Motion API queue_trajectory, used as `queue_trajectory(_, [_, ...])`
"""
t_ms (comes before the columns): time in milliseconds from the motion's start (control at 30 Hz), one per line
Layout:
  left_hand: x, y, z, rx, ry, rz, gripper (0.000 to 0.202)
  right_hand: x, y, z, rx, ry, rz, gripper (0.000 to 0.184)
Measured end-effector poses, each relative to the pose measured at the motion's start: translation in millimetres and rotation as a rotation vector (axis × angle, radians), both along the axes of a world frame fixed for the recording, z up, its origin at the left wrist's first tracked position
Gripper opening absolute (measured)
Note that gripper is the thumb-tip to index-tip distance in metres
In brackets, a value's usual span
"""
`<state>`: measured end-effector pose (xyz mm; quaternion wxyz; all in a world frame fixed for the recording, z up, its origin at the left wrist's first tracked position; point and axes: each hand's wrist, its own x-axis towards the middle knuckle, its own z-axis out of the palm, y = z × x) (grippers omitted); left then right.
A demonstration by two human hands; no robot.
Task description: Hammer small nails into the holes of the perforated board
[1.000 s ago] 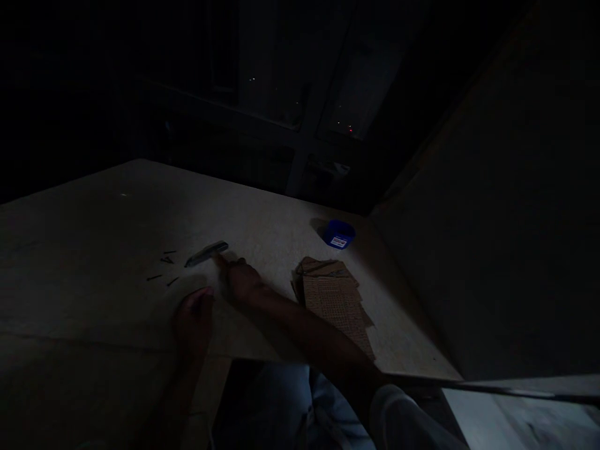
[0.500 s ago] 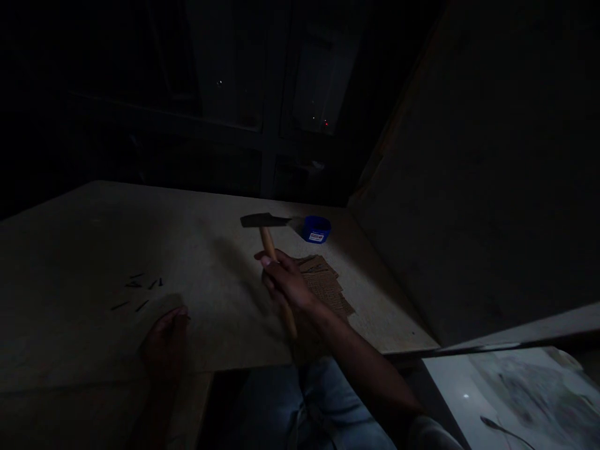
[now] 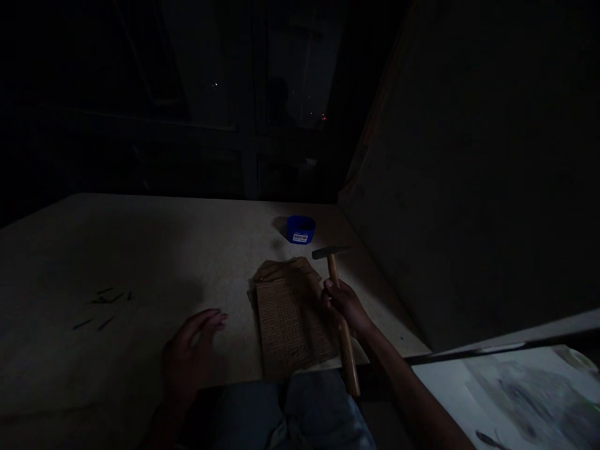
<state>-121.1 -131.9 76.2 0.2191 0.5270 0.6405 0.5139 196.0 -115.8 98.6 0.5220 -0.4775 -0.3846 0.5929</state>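
My right hand [image 3: 345, 306] is closed around the wooden handle of a hammer [image 3: 347, 359]. The hammer's dark metal head points away from me, above the right side of a stack of corrugated cardboard pieces [image 3: 290, 322]. To the left of the cardboard, my left hand [image 3: 194, 344] is low over the table with thumb and fingertips pinched together. What lies in that pinch is too small and dark to name. Several thin dark nails [image 3: 105, 323] lie scattered on the table at the far left.
The pale tabletop [image 3: 197, 237] carries a blue plastic tub [image 3: 300, 231] with a white label, beyond the cardboard. A tall dark panel [image 3: 469, 187] borders the right side. A lower white surface [image 3: 450, 394] is at the bottom right. Dark window frames stand behind the table.
My right hand has moved right and toward me with the hammer, uncovering more of the cardboard. My left hand has shifted right, toward the cardboard. The view has turned slightly.
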Motion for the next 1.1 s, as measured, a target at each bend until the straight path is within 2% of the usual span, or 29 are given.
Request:
queue_trajectory(67, [36, 10, 12.1, 0.064, -0.039, -0.203, 0.034, 7, 10, -5.2, 0.001, 0.05, -0.029, 0.039])
queue_trajectory(167, [86, 39, 19.9, 0.138, -0.079, -0.376, 0.031, 10, 29, -15.1, 0.01, 0.143, -0.044, 0.034])
queue_trajectory(267, [125, 78, 8.9, -0.063, -0.219, -0.517, 0.035, 9, 48, -28.3, -0.005, 0.203, -0.03, 0.037])
queue_trajectory(367, [150, 112, -15.4, -0.16, -0.266, -0.59, 0.032, 8, 60, -44.4, -0.012, 0.147, 0.011, 0.045])
queue_trajectory(500, [162, 135, -46.9, -0.173, -0.235, -0.609, 0.029, 7, 62, -65.0, 0.015, 0.108, 0.009, 0.05])
queue_trajectory(633, [159, 134, -63.5, -0.128, -0.141, -0.592, 0.026, 8, 60, -75.4, -0.01, 0.174, -0.005, 0.054])
queue_trajectory(733, [159, 132, -67.2, -0.139, -0.149, -0.544, 0.027, 8, 60, -78.4, -0.031, 0.218, -0.021, 0.054])
queue_trajectory(933, [168, 138, -69.5, -0.215, -0.284, -0.436, 0.032, 7, 55, -81.8, -0.033, 0.222, -0.141, 0.048])
queue_trajectory(1100, [172, 137, -70.3, -0.202, -0.27, -0.441, 0.036, 7, 53, -80.9, -0.037, 0.212, -0.191, 0.048])
